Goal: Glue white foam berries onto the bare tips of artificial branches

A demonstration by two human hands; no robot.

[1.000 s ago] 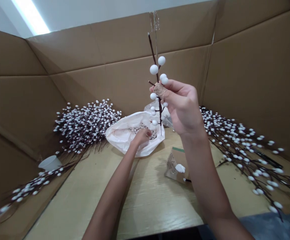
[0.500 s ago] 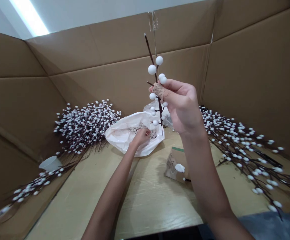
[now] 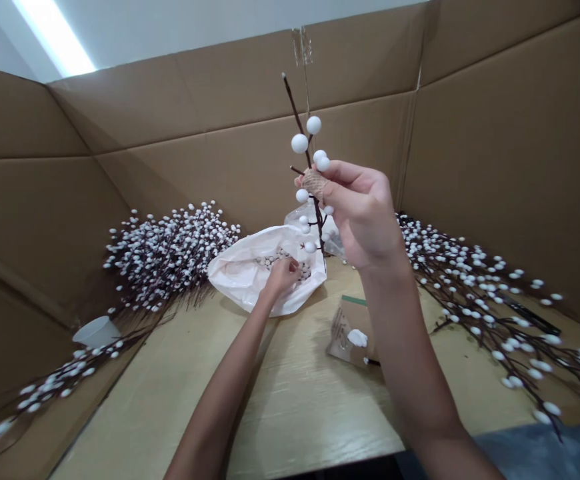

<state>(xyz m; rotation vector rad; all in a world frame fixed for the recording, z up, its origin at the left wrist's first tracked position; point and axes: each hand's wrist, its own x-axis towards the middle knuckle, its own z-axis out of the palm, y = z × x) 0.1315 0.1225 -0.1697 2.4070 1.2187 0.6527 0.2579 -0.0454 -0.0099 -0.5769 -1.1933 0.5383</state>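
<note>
My right hand [image 3: 365, 207], with a tan wrap around its thumb, pinches a brown artificial berry branch [image 3: 295, 107] and holds it upright above the table. Round white berries [image 3: 299, 143] sit on its short twigs, while the top tip and one side twig are bare. Lower down, my left hand [image 3: 284, 275] reaches into an open white plastic bag [image 3: 235, 273] of loose off-white berries [image 3: 270, 259]. Its fingers are curled together over the berries; whatever lies between them is too small to make out.
Finished-looking berry branches lie in a heap [image 3: 170, 253] at left and another pile [image 3: 475, 287] at right. A small cardboard box [image 3: 345, 327] with a white blob stands near my right forearm. At left are a white cup [image 3: 97, 331] and a tape roll [image 3: 0, 437]. Cardboard walls [image 3: 195, 100] surround the table.
The whole view has shifted slightly. My right hand still holds the branch in the same pose, and my left hand stays in the bag with its fingers moving a little.
</note>
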